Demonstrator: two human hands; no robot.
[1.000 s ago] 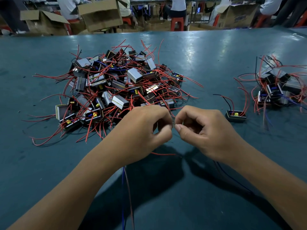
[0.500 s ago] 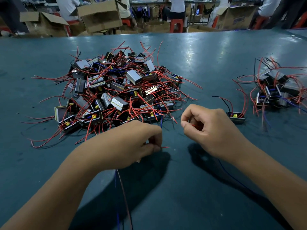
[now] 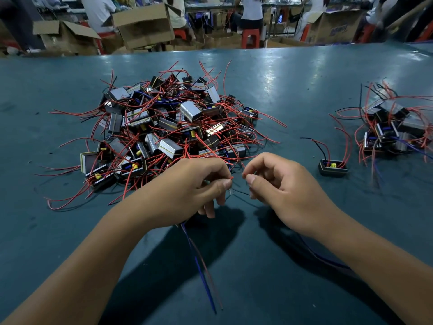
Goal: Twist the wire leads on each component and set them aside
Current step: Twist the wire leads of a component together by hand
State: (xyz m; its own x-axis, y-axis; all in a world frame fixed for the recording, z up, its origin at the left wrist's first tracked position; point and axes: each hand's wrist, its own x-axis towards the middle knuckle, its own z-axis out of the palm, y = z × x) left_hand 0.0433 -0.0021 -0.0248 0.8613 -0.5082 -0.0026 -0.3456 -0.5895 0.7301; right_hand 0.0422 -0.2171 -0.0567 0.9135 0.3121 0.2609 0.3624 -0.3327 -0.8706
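Left hand: pinches a red lead end. Right hand: pinches another red lead tip. Tips face each other, just apart, axis left-right, near the component pile.

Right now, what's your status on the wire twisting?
Left hand and right hand each pinch a red lead end. Big pile waits behind; finished pile far right. Nothing blocking.

No text can be read anywhere. A cardboard box at the upper right of the frame carries blue printing on its side, but the letters are too blurred to make out.
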